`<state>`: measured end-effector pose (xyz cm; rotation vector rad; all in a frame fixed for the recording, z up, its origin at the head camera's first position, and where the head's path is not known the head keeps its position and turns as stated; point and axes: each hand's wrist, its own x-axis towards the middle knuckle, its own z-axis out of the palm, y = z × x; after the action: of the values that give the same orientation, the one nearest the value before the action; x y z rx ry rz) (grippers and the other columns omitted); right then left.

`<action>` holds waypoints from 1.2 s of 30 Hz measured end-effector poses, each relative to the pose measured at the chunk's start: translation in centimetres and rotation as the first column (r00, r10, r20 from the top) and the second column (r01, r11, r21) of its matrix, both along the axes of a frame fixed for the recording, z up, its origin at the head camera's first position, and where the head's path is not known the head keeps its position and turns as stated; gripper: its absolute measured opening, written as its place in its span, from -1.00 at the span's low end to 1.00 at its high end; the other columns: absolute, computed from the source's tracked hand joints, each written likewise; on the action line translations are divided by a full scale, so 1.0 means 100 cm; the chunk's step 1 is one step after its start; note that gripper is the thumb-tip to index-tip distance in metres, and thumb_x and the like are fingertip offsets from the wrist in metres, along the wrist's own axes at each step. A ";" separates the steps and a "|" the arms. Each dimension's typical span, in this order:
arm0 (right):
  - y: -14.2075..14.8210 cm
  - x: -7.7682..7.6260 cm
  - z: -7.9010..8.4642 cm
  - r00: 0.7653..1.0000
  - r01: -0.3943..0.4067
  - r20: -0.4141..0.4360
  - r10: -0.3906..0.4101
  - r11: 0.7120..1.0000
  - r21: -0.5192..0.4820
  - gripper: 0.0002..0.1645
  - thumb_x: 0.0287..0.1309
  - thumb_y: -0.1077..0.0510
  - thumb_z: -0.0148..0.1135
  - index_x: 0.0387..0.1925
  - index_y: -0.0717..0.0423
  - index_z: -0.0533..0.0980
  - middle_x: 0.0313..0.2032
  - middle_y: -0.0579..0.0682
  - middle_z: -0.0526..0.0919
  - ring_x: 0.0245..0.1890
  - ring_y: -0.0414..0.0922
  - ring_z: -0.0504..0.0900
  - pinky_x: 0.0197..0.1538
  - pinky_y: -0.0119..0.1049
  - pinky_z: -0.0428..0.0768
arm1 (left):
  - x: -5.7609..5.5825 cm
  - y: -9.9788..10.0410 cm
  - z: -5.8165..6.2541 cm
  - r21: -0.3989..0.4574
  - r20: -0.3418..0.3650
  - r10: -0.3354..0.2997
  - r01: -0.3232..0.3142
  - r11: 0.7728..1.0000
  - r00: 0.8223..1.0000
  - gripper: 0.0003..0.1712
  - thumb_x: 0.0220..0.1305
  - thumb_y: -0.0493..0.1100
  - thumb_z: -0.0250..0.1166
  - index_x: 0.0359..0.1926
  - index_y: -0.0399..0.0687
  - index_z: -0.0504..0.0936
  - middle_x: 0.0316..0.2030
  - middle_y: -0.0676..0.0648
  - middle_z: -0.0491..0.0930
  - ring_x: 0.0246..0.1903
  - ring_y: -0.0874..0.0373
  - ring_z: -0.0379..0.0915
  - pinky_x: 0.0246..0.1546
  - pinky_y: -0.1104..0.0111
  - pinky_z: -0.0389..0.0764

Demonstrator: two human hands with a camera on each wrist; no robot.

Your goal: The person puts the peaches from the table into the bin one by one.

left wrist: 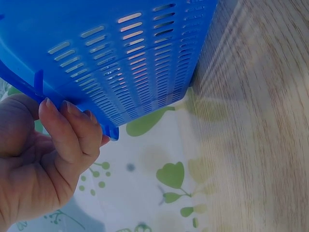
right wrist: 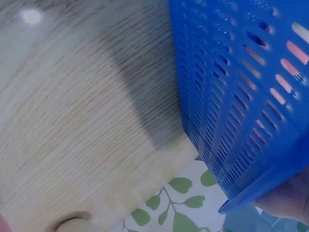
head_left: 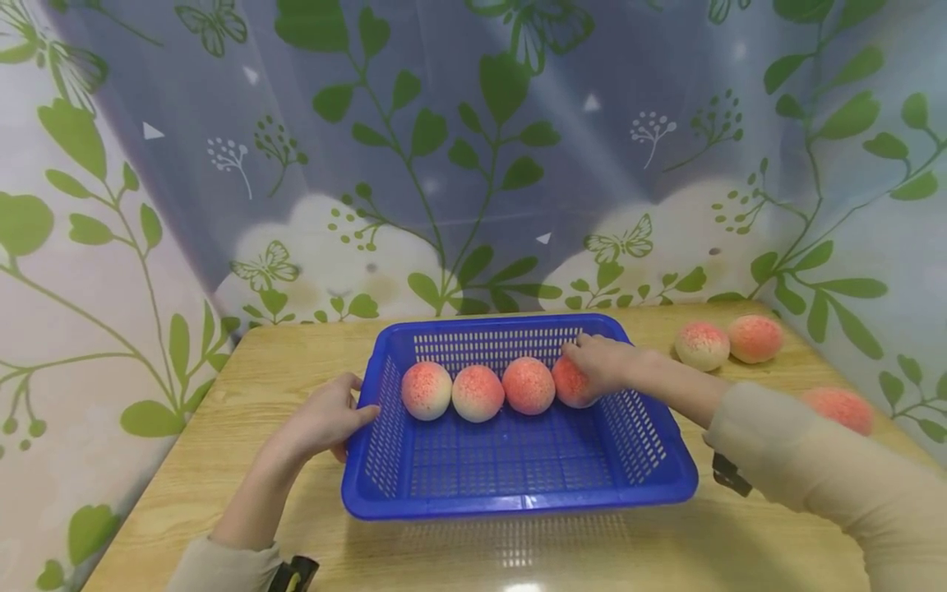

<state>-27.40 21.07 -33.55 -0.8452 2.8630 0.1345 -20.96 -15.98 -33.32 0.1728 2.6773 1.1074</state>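
Inside basket (head_left: pixel 518 503) | four peaches (head_left: pixel 478 393) | left hand (head_left: pixel 336 415) pinches rim (head_left: pixel 356 444) | right hand (head_left: pixel 605 363) apparently grips one

Wood-grain tabletop (head_left: pixel 288 362), pale yellow-brown, shows a bright glare spot (right wrist: pixel 32 17). Behind its far edge, a grey-blue backdrop (head_left: pixel 451 181) carries green leafy stems (head_left: pixel 429 131), outlined butterflies (head_left: pixel 621 240) and white cloud shapes (head_left: pixel 314 230). Left panel (head_left: pixel 74 271), pinkish white, and right panel (head_left: pixel 906 271), pale blue, repeat the leaf print.
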 end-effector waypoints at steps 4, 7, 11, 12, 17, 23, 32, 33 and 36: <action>0.004 0.002 0.003 1.000 -0.019 -0.022 0.019 1.000 -0.014 -0.13 -0.08 -0.04 0.36 0.15 0.43 0.30 -0.01 0.40 0.41 0.04 0.30 0.40 0.08 0.10 0.43 | 0.000 0.001 0.000 0.002 0.007 0.005 -0.005 1.000 1.000 -0.48 0.28 -0.22 0.13 0.12 -0.49 0.19 -0.57 -0.20 0.47 -0.79 0.11 0.45 -0.74 0.24 0.59; 0.007 0.003 0.010 0.998 -0.039 -0.052 0.036 0.997 -0.060 -0.19 -0.06 0.03 0.37 0.13 0.44 0.32 -0.02 0.35 0.43 0.03 0.25 0.42 0.05 0.06 0.46 | 0.000 0.000 0.000 0.015 0.001 -0.003 0.002 1.000 1.000 -0.49 0.28 -0.23 0.12 0.10 -0.51 0.19 -0.58 -0.20 0.49 -0.78 0.11 0.47 -0.75 0.25 0.59; 0.015 0.004 0.020 0.989 -0.100 -0.126 0.081 0.983 -0.151 -0.49 -0.01 0.17 0.32 -0.04 0.39 0.46 -0.17 0.24 0.52 -0.13 0.12 0.52 -0.09 -0.03 0.54 | 0.000 -0.001 0.000 0.027 -0.003 -0.009 0.009 1.000 1.000 -0.49 0.29 -0.24 0.11 0.10 -0.52 0.19 -0.59 -0.20 0.50 -0.78 0.11 0.48 -0.75 0.26 0.58; 0.017 0.004 0.023 0.984 -0.118 -0.149 0.093 0.979 -0.168 -0.57 0.01 0.19 0.31 -0.10 0.37 0.49 -0.22 0.20 0.54 -0.18 0.08 0.53 -0.14 -0.06 0.56 | 0.000 -0.001 0.000 0.026 -0.005 -0.009 0.009 1.000 1.000 -0.49 0.28 -0.24 0.11 0.10 -0.52 0.19 -0.58 -0.20 0.49 -0.78 0.11 0.48 -0.75 0.25 0.59; 0.030 0.006 0.032 0.954 -0.180 -0.277 0.111 0.955 -0.235 -0.92 -0.02 0.28 0.30 -0.44 0.14 0.53 -0.43 -0.02 0.52 -0.45 -0.15 0.49 -0.41 -0.24 0.54 | 0.000 -0.002 0.000 0.022 -0.009 -0.017 0.017 1.000 1.000 -0.48 0.28 -0.23 0.11 0.11 -0.52 0.18 -0.59 -0.21 0.48 -0.78 0.11 0.48 -0.75 0.27 0.58; 0.044 0.012 0.038 0.938 -0.194 -0.337 0.082 0.929 -0.316 -0.86 -0.01 0.34 0.26 -0.51 0.07 0.50 -0.51 -0.11 0.46 -0.53 -0.21 0.41 -0.49 -0.31 0.46 | 0.001 0.000 0.000 0.018 -0.005 -0.015 0.015 1.000 1.000 -0.47 0.28 -0.22 0.12 0.12 -0.52 0.19 -0.57 -0.21 0.47 -0.78 0.11 0.47 -0.73 0.24 0.59; 0.077 0.020 0.056 0.939 -0.078 -0.339 -0.058 0.924 -0.374 -0.93 0.06 0.33 0.20 -0.45 0.13 0.51 -0.50 -0.07 0.50 -0.47 -0.15 0.45 -0.41 -0.24 0.49 | 0.002 0.001 0.001 0.027 -0.012 -0.010 0.010 1.000 1.000 -0.45 0.27 -0.23 0.13 0.12 -0.54 0.17 -0.54 -0.22 0.44 -0.77 0.11 0.47 -0.76 0.28 0.58; 0.082 0.020 0.057 0.940 -0.066 -0.335 -0.070 0.924 -0.377 -0.95 0.07 0.33 0.19 -0.45 0.15 0.51 -0.50 -0.07 0.51 -0.47 -0.15 0.46 -0.41 -0.24 0.49 | 0.002 0.001 0.000 0.026 -0.007 -0.008 0.008 1.000 1.000 -0.45 0.28 -0.23 0.12 0.13 -0.53 0.17 -0.53 -0.22 0.44 -0.77 0.11 0.47 -0.76 0.29 0.58; 0.096 0.020 0.059 0.941 -0.029 -0.322 -0.104 0.924 -0.382 -0.98 0.09 0.32 0.17 -0.42 0.18 0.52 -0.48 -0.05 0.52 -0.46 -0.13 0.47 -0.39 -0.21 0.49 | 0.000 0.001 -0.001 0.020 0.000 -0.006 0.006 1.000 1.000 -0.45 0.28 -0.22 0.12 0.14 -0.52 0.16 -0.53 -0.22 0.44 -0.77 0.11 0.47 -0.76 0.29 0.58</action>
<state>-25.40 30.62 -27.67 -0.9043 3.2900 -0.3310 -20.92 -15.88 -33.42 0.1848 2.6648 1.1332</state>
